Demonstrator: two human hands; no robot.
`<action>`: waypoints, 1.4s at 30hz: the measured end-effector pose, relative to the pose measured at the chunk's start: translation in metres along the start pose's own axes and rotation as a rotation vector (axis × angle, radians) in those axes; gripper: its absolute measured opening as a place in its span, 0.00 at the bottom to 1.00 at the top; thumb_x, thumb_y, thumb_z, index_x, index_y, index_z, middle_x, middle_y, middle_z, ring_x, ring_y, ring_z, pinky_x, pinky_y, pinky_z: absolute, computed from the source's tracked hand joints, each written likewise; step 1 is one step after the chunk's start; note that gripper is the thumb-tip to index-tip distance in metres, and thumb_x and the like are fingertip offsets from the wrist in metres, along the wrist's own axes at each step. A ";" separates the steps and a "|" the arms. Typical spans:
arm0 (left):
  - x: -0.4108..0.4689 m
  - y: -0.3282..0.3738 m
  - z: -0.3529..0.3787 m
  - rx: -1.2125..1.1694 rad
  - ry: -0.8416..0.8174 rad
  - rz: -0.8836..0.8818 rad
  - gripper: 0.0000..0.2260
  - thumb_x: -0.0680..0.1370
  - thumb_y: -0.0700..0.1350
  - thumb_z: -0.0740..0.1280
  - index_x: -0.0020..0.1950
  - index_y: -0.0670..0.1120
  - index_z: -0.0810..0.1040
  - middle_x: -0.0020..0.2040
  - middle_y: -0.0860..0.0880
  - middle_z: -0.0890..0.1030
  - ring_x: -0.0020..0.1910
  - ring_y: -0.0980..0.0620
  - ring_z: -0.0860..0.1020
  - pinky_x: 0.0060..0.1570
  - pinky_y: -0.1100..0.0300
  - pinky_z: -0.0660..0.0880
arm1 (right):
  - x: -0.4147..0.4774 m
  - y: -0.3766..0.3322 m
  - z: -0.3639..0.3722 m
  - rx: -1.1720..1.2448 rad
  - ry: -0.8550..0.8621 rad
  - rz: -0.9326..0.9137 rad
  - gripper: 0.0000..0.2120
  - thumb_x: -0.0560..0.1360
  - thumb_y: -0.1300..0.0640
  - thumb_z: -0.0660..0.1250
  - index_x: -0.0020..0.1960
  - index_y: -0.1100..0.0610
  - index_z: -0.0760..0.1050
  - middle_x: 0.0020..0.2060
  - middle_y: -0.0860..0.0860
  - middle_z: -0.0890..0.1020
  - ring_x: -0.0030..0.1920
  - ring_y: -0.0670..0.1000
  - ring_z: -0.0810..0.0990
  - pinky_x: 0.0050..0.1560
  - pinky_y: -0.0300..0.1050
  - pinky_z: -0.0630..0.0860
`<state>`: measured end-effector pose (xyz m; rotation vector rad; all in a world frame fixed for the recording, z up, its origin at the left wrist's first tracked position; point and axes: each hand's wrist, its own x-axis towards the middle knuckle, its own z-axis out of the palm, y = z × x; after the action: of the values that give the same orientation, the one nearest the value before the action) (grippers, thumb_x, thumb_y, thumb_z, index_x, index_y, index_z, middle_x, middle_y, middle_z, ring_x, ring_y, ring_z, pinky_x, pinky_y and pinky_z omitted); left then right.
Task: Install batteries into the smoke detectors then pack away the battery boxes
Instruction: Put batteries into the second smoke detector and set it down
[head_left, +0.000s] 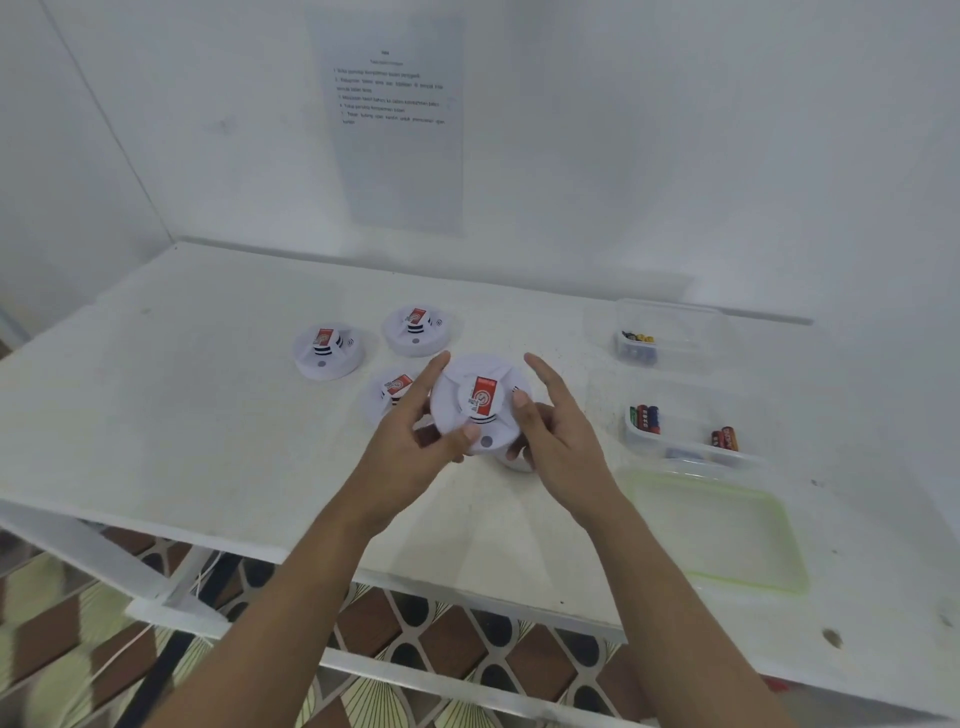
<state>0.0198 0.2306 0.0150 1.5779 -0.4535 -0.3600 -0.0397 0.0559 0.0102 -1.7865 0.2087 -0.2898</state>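
Patterned floor (467, 649) in brown, cream and dark shapes is seen under the near edge of a white table (208, 415); the top is scuffed and speckled. A clear lid (727, 535) with a green rim is laid flat at near right. Over the table's middle a round white smoke detector (480, 400) is held off the surface, tilted toward the camera. A red-and-white label is stuck on its raised centre, and a small grey button is seen near its lower rim. It is grasped by the left hand (410, 447), thumb on the front, and by the right hand (561, 436), thumb pressed on its right side, forefinger stretched out. A second detector (387, 389) is partly hidden behind the left hand. A third detector (328, 351) and fourth detector (415, 330) are set farther back. At right, batteries (645, 418) are stood in the near battery box (631, 439); more are seen in the far battery box (675, 332). A printed sheet (400, 119) is fixed to the white wall (675, 156).
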 end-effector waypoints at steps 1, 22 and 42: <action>0.000 -0.001 0.000 0.018 -0.005 0.003 0.35 0.74 0.48 0.74 0.77 0.59 0.62 0.65 0.62 0.77 0.58 0.57 0.80 0.48 0.58 0.80 | -0.001 -0.001 0.000 -0.003 -0.005 -0.019 0.22 0.83 0.44 0.60 0.76 0.42 0.65 0.39 0.50 0.85 0.37 0.44 0.82 0.42 0.35 0.76; 0.002 0.016 0.003 0.210 -0.036 -0.007 0.40 0.74 0.45 0.75 0.78 0.63 0.57 0.72 0.61 0.70 0.64 0.55 0.77 0.52 0.57 0.81 | -0.012 -0.003 -0.007 0.052 -0.045 -0.051 0.23 0.81 0.43 0.60 0.74 0.45 0.67 0.38 0.45 0.83 0.36 0.45 0.79 0.40 0.36 0.75; -0.005 0.020 0.006 0.199 -0.036 -0.005 0.39 0.74 0.46 0.75 0.78 0.64 0.57 0.62 0.72 0.69 0.63 0.57 0.76 0.56 0.55 0.80 | -0.020 -0.008 -0.008 0.042 -0.037 -0.046 0.23 0.79 0.42 0.59 0.74 0.44 0.66 0.42 0.45 0.85 0.35 0.43 0.79 0.38 0.35 0.75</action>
<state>0.0112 0.2267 0.0346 1.7680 -0.5268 -0.3561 -0.0613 0.0566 0.0181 -1.7550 0.1341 -0.2920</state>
